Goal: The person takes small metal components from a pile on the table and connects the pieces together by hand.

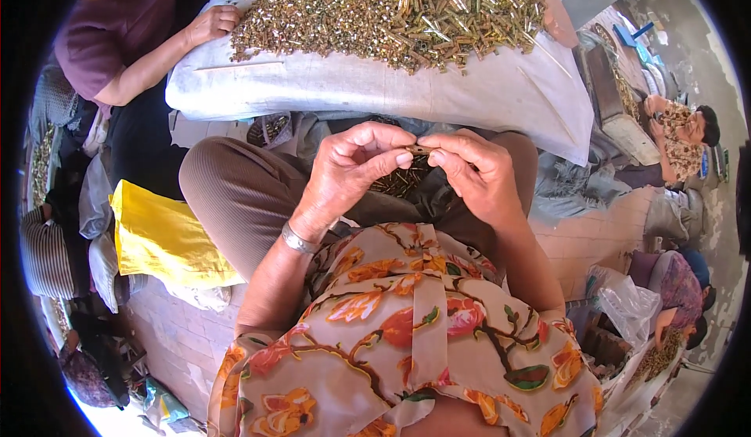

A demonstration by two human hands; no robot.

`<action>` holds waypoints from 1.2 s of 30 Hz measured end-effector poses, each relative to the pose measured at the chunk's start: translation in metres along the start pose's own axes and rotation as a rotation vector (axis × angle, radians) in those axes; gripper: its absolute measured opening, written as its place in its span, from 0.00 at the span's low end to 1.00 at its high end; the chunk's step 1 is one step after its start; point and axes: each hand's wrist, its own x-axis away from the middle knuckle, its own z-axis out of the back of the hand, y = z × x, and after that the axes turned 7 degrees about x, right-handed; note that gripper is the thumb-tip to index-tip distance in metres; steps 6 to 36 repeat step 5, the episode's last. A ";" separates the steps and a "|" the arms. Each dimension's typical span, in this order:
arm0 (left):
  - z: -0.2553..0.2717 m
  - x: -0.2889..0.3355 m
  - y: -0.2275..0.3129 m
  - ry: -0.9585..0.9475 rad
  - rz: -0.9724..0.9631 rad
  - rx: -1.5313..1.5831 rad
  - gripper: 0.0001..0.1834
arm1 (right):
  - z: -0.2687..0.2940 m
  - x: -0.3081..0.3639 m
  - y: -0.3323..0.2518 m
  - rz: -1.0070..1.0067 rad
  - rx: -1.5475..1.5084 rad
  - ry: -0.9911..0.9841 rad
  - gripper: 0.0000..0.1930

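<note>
Above my lap, my left hand (352, 163) and my right hand (483, 172) meet fingertip to fingertip. Thumb and forefinger of each pinch a small brass-coloured metal piece (420, 150), one end per hand. Fingers cover much of it, so its exact kind is unclear. Just below, between my knees, a dark container holds similar metal pieces (400, 182). Beyond my hands, a large heap of small brass-coloured metal parts (399, 14) covers the white cloth-covered table (375, 93); longer rod-like pieces lie mostly toward its right.
At the far left, a co-worker's hand (215, 24) rests by the heap. A thin stick (238, 67) lies on the cloth's left side. Yellow cloth (168, 233) is beside my left knee. Other people sit around, one near a clear plastic bag (626, 304) at right.
</note>
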 end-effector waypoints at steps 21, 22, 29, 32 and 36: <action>0.013 -0.007 -0.003 -0.261 0.189 0.274 0.11 | 0.010 0.000 -0.001 -0.177 -0.294 -0.191 0.10; 0.013 -0.007 -0.003 -0.261 0.189 0.274 0.11 | 0.010 0.000 -0.001 -0.177 -0.294 -0.191 0.10; 0.013 -0.007 -0.003 -0.261 0.189 0.274 0.11 | 0.010 0.000 -0.001 -0.177 -0.294 -0.191 0.10; 0.013 -0.007 -0.003 -0.261 0.189 0.274 0.11 | 0.010 0.000 -0.001 -0.177 -0.294 -0.191 0.10; 0.013 -0.007 -0.003 -0.261 0.189 0.274 0.11 | 0.010 0.000 -0.001 -0.177 -0.294 -0.191 0.10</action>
